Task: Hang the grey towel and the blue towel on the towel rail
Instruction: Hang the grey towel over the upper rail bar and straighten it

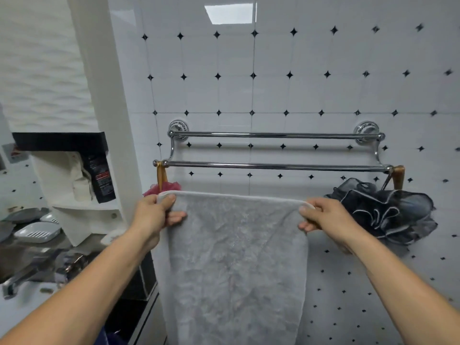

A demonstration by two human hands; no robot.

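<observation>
Centre of the frame: a grey towel [234, 257] hangs stretched between two hands, just below the towel rail [273, 166] and not yet touching it. The left hand [155, 214] pinches its top left corner, the right hand [321, 216] its top right corner — both closed on the hem. It looks soft, light and limp; holding the corners keeps it spread. At left, a black packet [100, 176] carries print too blurred to read.
</observation>
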